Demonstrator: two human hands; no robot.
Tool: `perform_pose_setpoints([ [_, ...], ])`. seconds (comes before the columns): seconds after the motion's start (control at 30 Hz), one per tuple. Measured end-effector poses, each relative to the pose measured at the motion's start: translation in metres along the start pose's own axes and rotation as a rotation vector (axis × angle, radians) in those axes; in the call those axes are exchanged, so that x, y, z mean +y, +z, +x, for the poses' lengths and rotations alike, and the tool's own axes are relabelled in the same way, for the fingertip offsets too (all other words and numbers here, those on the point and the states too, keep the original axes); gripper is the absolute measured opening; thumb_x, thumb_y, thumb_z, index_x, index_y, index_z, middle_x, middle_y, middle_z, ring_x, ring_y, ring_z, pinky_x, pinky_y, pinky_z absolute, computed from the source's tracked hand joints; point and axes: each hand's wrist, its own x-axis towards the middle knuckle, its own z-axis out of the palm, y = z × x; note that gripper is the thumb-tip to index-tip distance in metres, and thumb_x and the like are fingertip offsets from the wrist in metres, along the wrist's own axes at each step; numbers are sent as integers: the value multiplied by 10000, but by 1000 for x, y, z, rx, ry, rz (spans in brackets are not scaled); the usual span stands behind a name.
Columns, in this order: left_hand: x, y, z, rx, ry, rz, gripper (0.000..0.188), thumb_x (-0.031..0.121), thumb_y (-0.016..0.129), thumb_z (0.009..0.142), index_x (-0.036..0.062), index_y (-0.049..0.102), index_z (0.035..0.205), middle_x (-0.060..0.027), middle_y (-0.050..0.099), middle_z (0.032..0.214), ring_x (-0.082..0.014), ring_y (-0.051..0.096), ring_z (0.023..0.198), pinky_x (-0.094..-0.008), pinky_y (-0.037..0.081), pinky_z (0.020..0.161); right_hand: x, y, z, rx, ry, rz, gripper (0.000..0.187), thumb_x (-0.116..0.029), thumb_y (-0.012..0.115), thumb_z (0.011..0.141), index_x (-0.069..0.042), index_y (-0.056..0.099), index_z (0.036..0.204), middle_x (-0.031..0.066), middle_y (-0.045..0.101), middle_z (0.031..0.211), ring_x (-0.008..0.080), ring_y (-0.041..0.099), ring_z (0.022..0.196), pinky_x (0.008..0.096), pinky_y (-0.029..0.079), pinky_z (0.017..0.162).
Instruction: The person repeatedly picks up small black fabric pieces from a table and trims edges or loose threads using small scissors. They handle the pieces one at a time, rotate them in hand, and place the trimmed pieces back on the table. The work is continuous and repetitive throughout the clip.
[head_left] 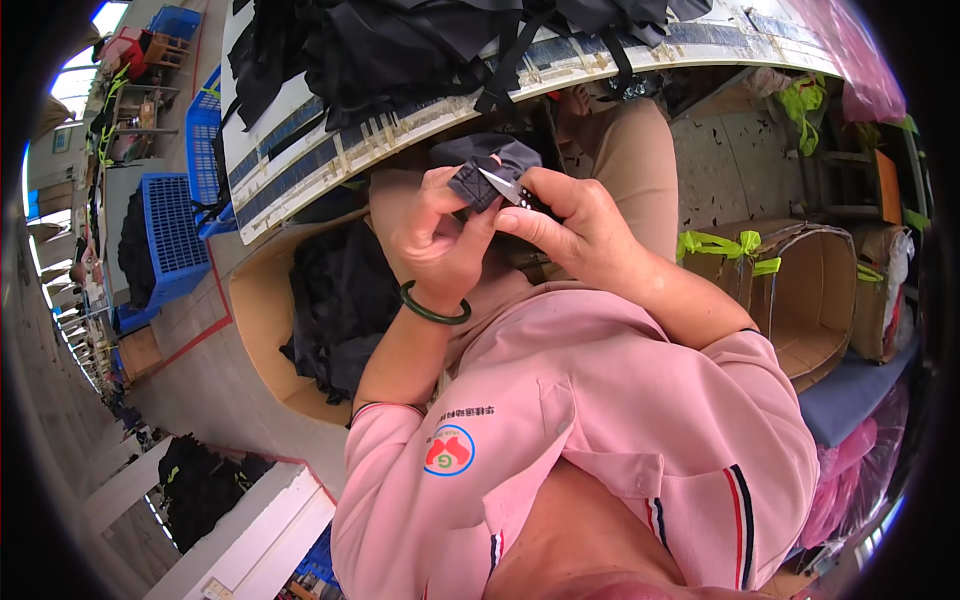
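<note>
My left hand, with a dark green bangle at its wrist, pinches a black fabric piece. A stitched square shows on the fabric's end, turned up between my fingers and thumb. In my right hand is a small pair of thread snips. Their silver blades point left and lie over or against the stitched end; whether they touch it I cannot tell. My right fingers hide most of the snips' handle. More of the black fabric bunches up just beyond my left fingertips, above my lap.
Black fabric pieces with straps are heaped on the worn white table ahead, some hanging over its edge. A cardboard box of black fabric stands at my left, with blue crates beyond. Another cardboard box lies at right.
</note>
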Motion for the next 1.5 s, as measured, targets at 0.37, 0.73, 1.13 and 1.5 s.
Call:
perform_pose_setpoints([
  [0.37,3,-3,4,-93,19,-6,193,0,725,777,-28,574,893,-184,642,993,-263,637,966,-369,485,880,-1,-3,-1,-8,-16,-17,410,-342,682,863,25,544,740,84,399,543,146,330,512,313,335,454],
  [0.73,3,0,0,-52,-37,-26,168,-32,689,793,-40,609,941,-166,651,1014,-202,626,927,-332,484,860,-1,-1,-4,12,-7,-63,409,-337,715,838,9,526,730,88,421,552,137,354,509,302,355,455],
  [1.13,-1,3,-2,4,-57,-29,182,13,702,804,-35,611,954,-159,653,1035,-173,622,904,-300,480,849,4,2,-2,41,-26,-85,419,-355,699,846,18,536,749,103,444,553,160,382,494,308,375,460],
  [1.5,1,-8,4,-140,-45,-21,184,-76,688,755,-20,615,914,-151,658,999,-214,626,946,-324,473,868,-1,-8,-4,-23,85,19,371,-322,670,878,27,580,794,62,449,561,113,381,523,293,361,472],
])
